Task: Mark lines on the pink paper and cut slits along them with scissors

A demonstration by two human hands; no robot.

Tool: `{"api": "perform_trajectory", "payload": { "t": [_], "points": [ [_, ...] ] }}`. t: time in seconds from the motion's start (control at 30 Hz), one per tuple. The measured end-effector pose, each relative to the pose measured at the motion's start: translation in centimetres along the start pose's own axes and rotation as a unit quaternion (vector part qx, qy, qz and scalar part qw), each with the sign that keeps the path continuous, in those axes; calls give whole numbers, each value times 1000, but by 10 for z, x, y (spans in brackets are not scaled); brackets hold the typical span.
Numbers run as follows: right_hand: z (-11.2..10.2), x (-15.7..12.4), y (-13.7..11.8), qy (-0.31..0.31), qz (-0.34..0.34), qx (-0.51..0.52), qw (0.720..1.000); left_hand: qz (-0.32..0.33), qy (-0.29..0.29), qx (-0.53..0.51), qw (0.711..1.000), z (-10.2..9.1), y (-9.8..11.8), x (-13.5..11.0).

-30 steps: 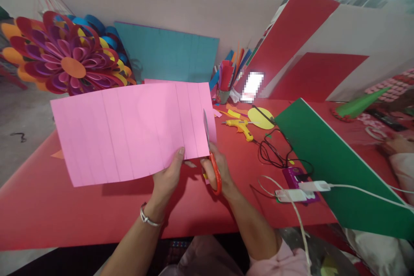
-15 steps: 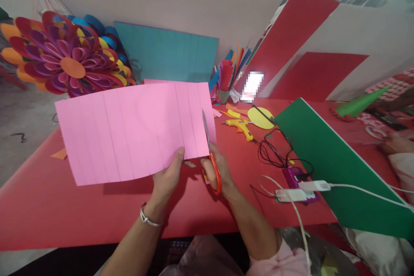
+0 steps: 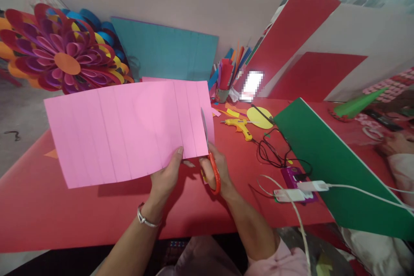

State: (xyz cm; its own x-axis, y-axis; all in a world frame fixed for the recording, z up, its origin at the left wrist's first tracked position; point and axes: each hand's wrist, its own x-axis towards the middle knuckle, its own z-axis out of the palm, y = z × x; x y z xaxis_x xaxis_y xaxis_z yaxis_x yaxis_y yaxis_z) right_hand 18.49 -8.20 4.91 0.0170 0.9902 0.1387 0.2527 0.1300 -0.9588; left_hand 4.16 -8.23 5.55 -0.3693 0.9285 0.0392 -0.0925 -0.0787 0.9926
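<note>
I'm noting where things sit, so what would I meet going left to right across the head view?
Paper flower, left hand holding pink sheet, right hand holding orange-handled scissors, yellow glue gun, yellow disc, purple power strip, green cone.

Pink sheet [image 3: 126,133]: rectangular, plain pink, extending from left of frame to centre.
Sheet markings: several fine dark lines crossing between upper and lower edges, unevenly spaced.
Sheet pose: raised, broad face in view, slightly bowed; long edges run across the frame, left end slanted.
Sheet rear: pink edge visible behind upper edge, centre of frame; same piece or another, cannot be determined.
Scissors [image 3: 216,176]: orange-red handle, grey metal blade; centre of frame.
Scissors pose: handle low, blade pointing up and slightly left, at sheet's right end.
Blade opening: cannot be determined; one blade visible.
</note>
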Motion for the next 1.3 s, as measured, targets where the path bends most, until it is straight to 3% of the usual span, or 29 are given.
{"api": "perform_trajectory", "payload": {
  "t": [0.73,1.07,1.3],
  "points": [
    [-1,1,2,11,-27,-8,1000,10,1,-16,1000,0,-2,-1],
    [2,2,10,14,-37,11,999,-3,-18,13,1000,-2,7,-4],
    [1,1,10,9,-39,-4,999,-28,-41,53,997,-8,3,-6]
  ]
}}
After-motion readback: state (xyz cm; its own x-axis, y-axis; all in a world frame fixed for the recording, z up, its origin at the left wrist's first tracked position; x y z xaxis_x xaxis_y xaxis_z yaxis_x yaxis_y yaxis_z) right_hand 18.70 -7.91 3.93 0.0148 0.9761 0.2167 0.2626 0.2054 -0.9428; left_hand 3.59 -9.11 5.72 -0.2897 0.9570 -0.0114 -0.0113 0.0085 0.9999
